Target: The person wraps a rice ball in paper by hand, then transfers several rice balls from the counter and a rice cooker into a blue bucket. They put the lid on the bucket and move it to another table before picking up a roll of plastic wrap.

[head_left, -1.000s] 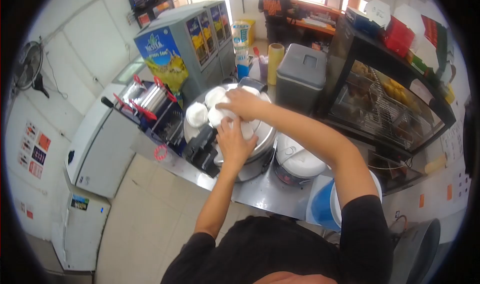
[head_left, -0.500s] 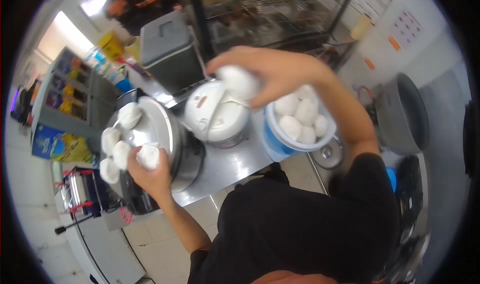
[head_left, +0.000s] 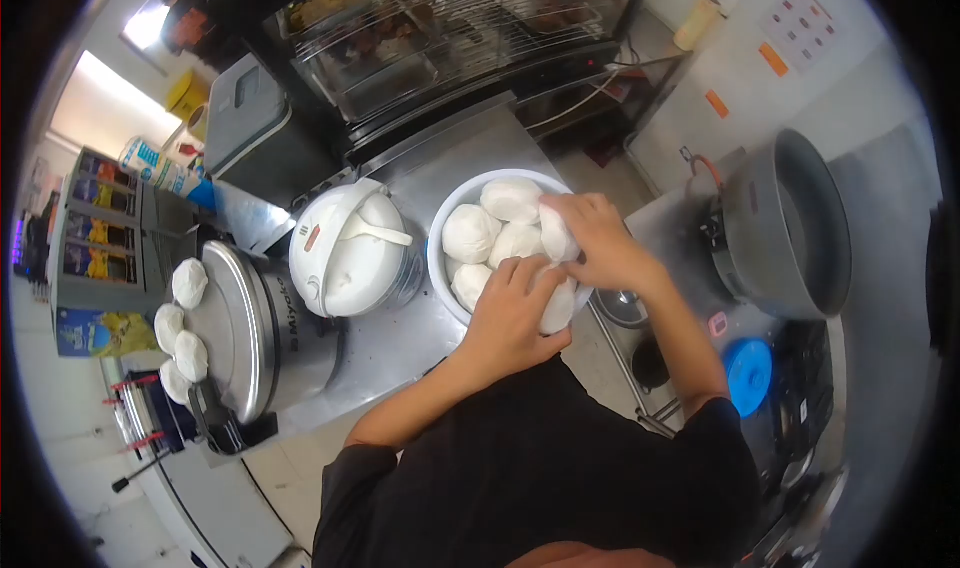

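A round tub with a white rim (head_left: 438, 280) holds several white wrapped bundles (head_left: 471, 233). Over its near side, my left hand (head_left: 510, 313) has its fingers curled on a bundle (head_left: 558, 310). My right hand (head_left: 597, 240) is at the tub's right side, gripping another white bundle (head_left: 556, 236) beside the rim. The two hands are close together. To the left, several similar bundles (head_left: 190, 283) rest on the metal lid (head_left: 228, 333) of a large cooker. A white lidded rice cooker (head_left: 350, 253) stands between that cooker and the tub.
Behind the steel counter (head_left: 470, 148) is a display cabinet (head_left: 400, 78) with food on racks. A grey cooler box (head_left: 250, 118) stands at the back left. At the right are a large grey pot (head_left: 790, 228) and a blue lid (head_left: 748, 376). A person (head_left: 195, 28) is at the far left.
My left hand has moved right from the large cooker to the tub. My right hand has come down from above the rice cooker into the tub. The view has shifted.
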{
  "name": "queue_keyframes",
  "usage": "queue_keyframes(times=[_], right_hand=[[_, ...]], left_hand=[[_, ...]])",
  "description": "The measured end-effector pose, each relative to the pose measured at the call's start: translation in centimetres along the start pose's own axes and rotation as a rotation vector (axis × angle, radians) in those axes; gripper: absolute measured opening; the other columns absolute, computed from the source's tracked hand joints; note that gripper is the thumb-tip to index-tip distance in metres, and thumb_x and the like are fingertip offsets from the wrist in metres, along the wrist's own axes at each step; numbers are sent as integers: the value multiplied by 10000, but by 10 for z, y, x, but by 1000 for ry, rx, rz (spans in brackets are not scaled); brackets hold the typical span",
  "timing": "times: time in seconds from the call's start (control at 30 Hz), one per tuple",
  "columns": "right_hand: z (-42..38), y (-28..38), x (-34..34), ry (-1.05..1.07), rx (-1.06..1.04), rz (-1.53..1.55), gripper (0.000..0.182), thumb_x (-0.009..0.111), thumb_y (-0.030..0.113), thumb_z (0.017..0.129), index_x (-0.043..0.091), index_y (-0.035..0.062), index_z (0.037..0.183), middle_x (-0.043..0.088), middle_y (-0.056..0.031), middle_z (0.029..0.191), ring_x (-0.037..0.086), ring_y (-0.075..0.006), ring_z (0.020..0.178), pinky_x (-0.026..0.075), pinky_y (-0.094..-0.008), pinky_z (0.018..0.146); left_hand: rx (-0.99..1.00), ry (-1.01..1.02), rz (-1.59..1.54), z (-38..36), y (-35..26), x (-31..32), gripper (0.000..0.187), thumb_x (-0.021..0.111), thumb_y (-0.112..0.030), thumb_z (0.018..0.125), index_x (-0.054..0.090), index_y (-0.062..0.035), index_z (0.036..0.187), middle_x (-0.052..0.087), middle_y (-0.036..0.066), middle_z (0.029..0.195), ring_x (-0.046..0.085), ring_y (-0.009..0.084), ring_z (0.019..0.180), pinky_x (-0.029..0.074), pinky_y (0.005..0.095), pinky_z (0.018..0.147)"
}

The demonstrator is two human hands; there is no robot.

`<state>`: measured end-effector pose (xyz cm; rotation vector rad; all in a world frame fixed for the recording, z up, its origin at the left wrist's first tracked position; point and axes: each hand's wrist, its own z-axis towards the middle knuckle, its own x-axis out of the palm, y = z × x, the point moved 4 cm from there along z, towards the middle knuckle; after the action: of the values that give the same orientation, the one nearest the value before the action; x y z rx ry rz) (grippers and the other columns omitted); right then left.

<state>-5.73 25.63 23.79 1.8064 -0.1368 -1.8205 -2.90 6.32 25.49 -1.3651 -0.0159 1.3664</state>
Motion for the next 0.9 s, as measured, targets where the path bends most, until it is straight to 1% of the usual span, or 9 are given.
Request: queue_keyframes(times=[0.23,0.27,0.37,0.53,0.63,0.77,0.8,0.87,0.9], right_hand=[[4,-19,-14,109,-108,112,1032,810,121,734,332,90,1648,413,-234,1605,379,-450,1432,300,-512,1224],[4,-20,-10,109,-112,75,1039,812,126,734,323,72,1649,401,-233,1617,368,-451,1442,295,-511,1227],[15,-18,-3,141,-271,-14,1081,836,153,727,296,38,1656,366,-244,1643,350,-463,1461,272,-513,1241],[49,-3,-42,282,-256,1,1012,847,145,763,352,50,1640,374,-266,1623,357,-463,1485,289,-521,1237],[85,87,-81,131,-388,-94,890,813,106,808,419,54,1605,440,-251,1576,406,-438,1465,325,-501,1225],[153,236,-75,52,-766,6,715,767,89,860,519,62,1530,555,-225,1470,516,-417,1381,387,-478,1190],[173,274,-55,101,-831,56,708,768,107,862,526,77,1527,561,-231,1456,522,-428,1368,397,-482,1181],[224,336,1,143,-1021,127,699,783,180,874,538,124,1526,572,-249,1422,529,-445,1345,418,-485,1161],[256,362,42,149,-1067,136,735,811,268,872,530,132,1538,569,-261,1422,523,-462,1344,425,-502,1155]], left_hand=[[-84,33,255,-12,1,23,626,819,-276,773,624,-102,1342,509,197,1541,485,421,1429,363,570,1208],[-112,59,283,-16,2,24,597,777,-340,831,625,-114,1362,476,207,1586,424,415,1503,276,594,1267],[-122,-98,218,-33,11,29,568,752,-378,869,630,-123,1362,471,206,1596,403,411,1522,234,600,1286],[-83,-154,301,-32,22,53,518,702,-365,932,595,-125,1379,434,256,1604,370,428,1540,208,594,1297],[-18,-195,319,-39,22,52,541,698,-353,935,574,-121,1409,416,270,1610,369,428,1539,211,585,1296],[23,-244,110,-75,2,-12,572,697,-353,960,549,-115,1459,443,249,1593,438,418,1481,353,562,1226],[-8,-330,44,-96,4,-40,525,728,-328,956,598,-106,1414,602,223,1422,593,396,1305,472,531,1105],[-198,-376,71,-142,7,-122,468,784,-309,911,677,-93,1312,714,161,1193,683,370,1089,520,501,973],[-234,-547,285,-166,13,-163,406,819,-300,869,729,-87,1203,746,122,1062,700,352,984,531,493,868]])
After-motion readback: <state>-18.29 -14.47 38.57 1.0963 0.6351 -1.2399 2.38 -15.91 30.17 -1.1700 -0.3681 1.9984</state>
